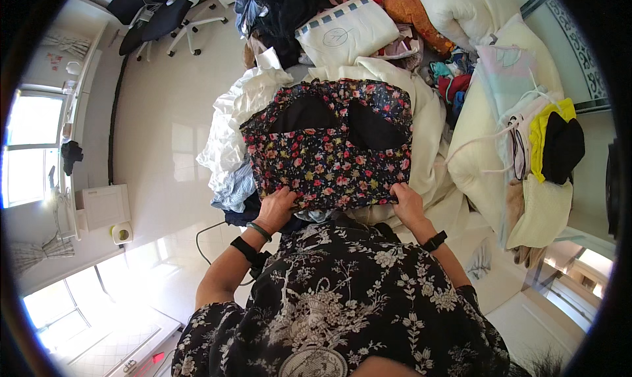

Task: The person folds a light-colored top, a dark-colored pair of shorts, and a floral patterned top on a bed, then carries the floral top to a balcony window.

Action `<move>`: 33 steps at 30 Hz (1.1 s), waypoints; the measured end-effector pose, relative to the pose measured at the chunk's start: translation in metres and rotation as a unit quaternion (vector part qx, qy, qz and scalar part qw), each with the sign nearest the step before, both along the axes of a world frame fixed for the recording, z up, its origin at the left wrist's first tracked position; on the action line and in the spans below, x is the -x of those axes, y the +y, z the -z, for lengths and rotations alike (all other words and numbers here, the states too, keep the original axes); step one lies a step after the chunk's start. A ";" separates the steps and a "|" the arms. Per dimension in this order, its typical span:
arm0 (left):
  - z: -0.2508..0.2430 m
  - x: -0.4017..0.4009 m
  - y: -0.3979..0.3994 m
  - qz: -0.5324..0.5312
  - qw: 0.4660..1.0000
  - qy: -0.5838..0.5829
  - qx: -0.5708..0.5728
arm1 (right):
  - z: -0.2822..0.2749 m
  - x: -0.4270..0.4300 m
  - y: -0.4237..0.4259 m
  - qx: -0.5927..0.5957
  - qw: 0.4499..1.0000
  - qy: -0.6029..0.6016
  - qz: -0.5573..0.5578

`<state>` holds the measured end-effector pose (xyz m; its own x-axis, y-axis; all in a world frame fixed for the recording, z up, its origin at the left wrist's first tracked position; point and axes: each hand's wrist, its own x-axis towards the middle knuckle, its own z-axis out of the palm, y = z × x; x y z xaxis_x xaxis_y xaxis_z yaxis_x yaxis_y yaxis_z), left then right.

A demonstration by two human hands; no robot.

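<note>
A dark floral garment is spread out in front of me, printed with pink, red and yellow flowers. Two plain black patches, which could be lining or cups, show in its upper half. My left hand grips the near edge at its left corner. At the right corner, my right hand pinches the same edge. Beneath the garment lies cream fabric. Crumpled white cloth and a blue striped cloth stick out on the left.
Behind the garment are a folded white textile, dark clothes and an orange-brown cloth. To the right, a cream padded bedding roll carries a yellow cloth and a black piece. An office chair stands far left.
</note>
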<state>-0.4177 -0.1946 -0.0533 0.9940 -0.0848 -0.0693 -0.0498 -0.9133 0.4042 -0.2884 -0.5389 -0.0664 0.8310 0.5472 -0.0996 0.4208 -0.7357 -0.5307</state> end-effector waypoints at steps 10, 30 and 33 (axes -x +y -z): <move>0.014 0.015 -0.006 -0.027 0.993 0.118 0.007 | -0.007 -0.005 -0.001 0.065 0.990 0.090 -0.085; -0.001 -0.113 0.024 -0.135 0.989 -0.020 0.055 | -0.017 -0.075 0.052 0.103 0.988 0.060 -0.094; 0.009 -0.118 0.027 -0.148 0.986 0.068 0.032 | -0.029 -0.071 0.038 -0.012 0.996 0.057 -0.068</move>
